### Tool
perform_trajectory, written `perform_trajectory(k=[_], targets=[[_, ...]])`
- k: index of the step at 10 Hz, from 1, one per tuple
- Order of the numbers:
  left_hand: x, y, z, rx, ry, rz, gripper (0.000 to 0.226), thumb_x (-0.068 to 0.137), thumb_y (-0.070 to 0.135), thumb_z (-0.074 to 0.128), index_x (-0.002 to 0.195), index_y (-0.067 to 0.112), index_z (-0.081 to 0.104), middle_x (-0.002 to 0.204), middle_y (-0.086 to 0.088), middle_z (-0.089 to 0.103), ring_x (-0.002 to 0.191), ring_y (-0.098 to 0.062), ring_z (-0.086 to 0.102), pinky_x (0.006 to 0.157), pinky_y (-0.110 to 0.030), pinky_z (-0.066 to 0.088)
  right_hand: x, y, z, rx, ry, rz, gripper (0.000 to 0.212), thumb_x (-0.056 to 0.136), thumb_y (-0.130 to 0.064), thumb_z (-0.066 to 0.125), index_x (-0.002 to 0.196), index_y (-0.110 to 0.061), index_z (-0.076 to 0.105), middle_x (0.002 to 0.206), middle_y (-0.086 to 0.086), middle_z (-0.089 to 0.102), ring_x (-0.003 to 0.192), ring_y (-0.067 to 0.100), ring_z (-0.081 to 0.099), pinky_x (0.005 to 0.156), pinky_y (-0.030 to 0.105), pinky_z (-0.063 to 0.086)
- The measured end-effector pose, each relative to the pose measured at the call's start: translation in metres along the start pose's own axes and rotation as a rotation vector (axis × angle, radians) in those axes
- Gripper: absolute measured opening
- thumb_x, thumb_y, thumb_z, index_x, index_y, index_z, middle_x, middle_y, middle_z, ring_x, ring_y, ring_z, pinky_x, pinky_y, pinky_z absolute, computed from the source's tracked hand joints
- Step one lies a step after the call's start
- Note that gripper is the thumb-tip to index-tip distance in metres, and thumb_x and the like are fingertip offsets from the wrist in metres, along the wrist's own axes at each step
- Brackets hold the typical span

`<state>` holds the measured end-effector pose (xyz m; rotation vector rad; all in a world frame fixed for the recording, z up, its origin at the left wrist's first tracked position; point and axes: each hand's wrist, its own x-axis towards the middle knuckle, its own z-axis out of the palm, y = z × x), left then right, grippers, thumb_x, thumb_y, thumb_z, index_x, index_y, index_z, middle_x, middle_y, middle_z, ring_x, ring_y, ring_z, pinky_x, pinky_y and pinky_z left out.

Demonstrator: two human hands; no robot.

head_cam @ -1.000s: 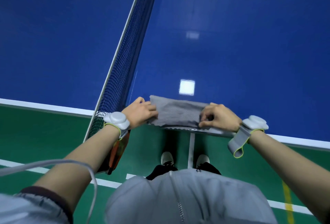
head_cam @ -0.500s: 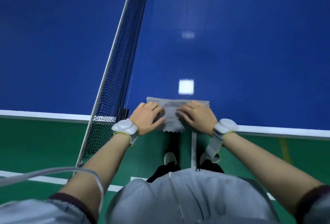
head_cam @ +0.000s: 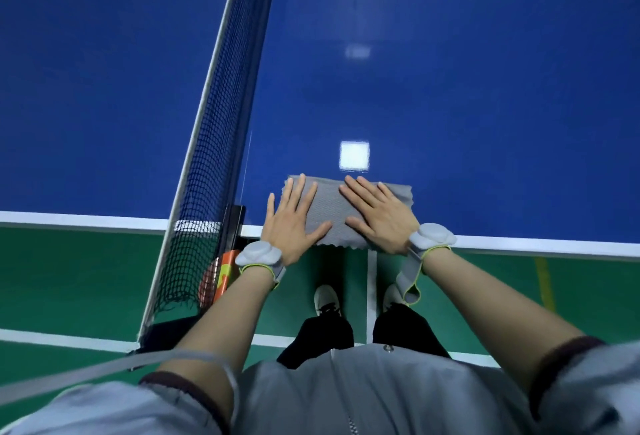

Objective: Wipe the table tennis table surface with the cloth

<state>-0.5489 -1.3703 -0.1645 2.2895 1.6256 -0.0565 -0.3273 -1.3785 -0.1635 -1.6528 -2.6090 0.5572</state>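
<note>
Item: cloth (head_cam: pixel 332 216), grey, textured weave, folded. It is lying flat at the near edge of the table (head_cam: pixel 467 95), just right of the net post, with its near scalloped hem hanging slightly over the white border line.

Hands: you are pressing your left hand (head_cam: pixel 294 226) on the cloth's left end and your right hand (head_cam: pixel 379 219) on its right end. The fingers (head_cam: pixel 363 188) of both hands are lying straight and spread apart, flat on the fabric, clamped on nothing.

Risks, as judged:
- You are holding the cloth by palm pressure alone; a hard push forward may be bunching it or leaving it behind under sliding palms.
- The overhanging hem is sitting past the edge; a pull toward you could be dragging the cloth off onto the floor (head_cam: pixel 69 271).
- Your left hand is working near the net (head_cam: pixel 214 143); a sweep leftward may be snagging the fingers or the cloth in the mesh or striking the post clamp (head_cam: pixel 237 223).

Containers: none are showing in this view. An orange object (head_cam: pixel 225 271) is hanging below the net post; what it is cannot be told.
</note>
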Motion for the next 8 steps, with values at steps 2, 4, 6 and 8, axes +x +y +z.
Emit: perform_trajectory(k=[2,4,6,8], targets=[[-0.005,-0.001,-0.004,0.106,-0.05,0.003,0.084,0.078,0.076,0.007,0.147,0.031,-0.01,0.155,0.004,-0.019,0.139,-0.012,-0.023,0.109,-0.052,-0.013,-0.019,0.008,-0.005,0.01,0.012,0.104,0.081,0.084,-0.063,-0.004,0.151,-0.019,0.001,0.154,-0.009,-0.008,0.143,0.008,-0.008,0.112,0.023,-0.011],[0.0,0.004,-0.017,0.206,-0.089,0.004,0.089,0.075,0.079,0.009,0.147,0.029,-0.011,0.153,-0.005,-0.024,0.142,-0.02,-0.021,0.104,-0.053,-0.022,-0.039,0.006,-0.026,0.126,0.06,0.356,0.071,0.095,-0.058,0.013,0.15,-0.016,-0.003,0.158,0.001,-0.006,0.145,0.012,-0.005,0.114,0.024,-0.007],[0.037,0.003,-0.102,0.309,0.045,0.141,0.093,0.067,0.083,-0.01,0.147,0.035,-0.003,0.158,-0.003,0.002,0.143,-0.019,-0.013,0.095,-0.05,-0.035,0.003,0.026,-0.125,0.548,0.368,0.551,0.041,0.102,-0.029,0.034,0.129,-0.006,0.054,0.133,0.014,0.053,0.124,0.029,0.049,0.109,0.035,0.028],[0.118,0.058,-0.357,-0.32,0.585,0.006,0.041,0.094,0.05,0.039,0.111,0.019,0.059,0.111,-0.006,0.064,0.106,-0.022,0.058,0.096,-0.035,0.037,0.037,0.039,-0.396,0.592,0.643,0.291,0.038,0.101,-0.03,0.036,0.082,-0.017,0.066,0.062,0.003,0.063,0.043,0.004,0.055,0.058,0.022,0.042]])
